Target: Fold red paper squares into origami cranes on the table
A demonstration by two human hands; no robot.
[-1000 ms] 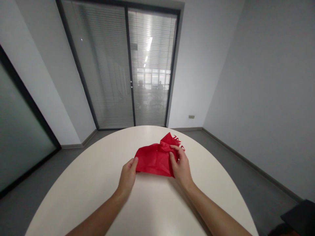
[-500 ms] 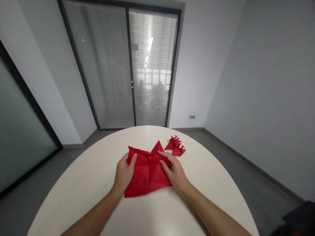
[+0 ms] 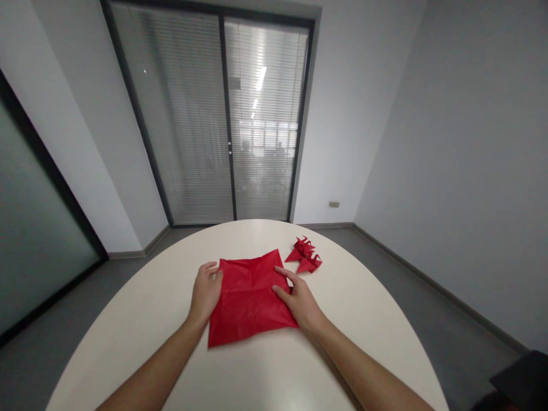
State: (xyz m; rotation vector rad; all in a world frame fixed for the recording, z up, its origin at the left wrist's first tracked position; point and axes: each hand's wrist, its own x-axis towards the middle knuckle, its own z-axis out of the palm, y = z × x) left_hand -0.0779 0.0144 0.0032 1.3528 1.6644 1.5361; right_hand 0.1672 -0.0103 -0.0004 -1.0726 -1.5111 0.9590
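A creased sheet of red paper (image 3: 248, 302) is spread on the table, its far edge slightly raised. Along its left edge is my left hand (image 3: 207, 294), fingers apart, with the thumb at the paper's border. My right hand (image 3: 302, 299) rests at the right side, its thumb and index finger stretched out over the sheet and apart from each other. The other fingers of that hand are mostly hidden. Just beyond the right hand lie several folded red paper cranes (image 3: 305, 255), bunched together.
The round cream-coloured table (image 3: 145, 331) fills the foreground. Past its far edge stand glass panels with blinds (image 3: 192, 131). A dark object (image 3: 522, 379) shows at the lower right, off the table. Grey walls (image 3: 471, 142) enclose the space.
The paper has been flattened out; its raised, pinched folds at the far side have mostly opened. My left hand has let go of its pinch and shifted left. The right hand has barely moved.
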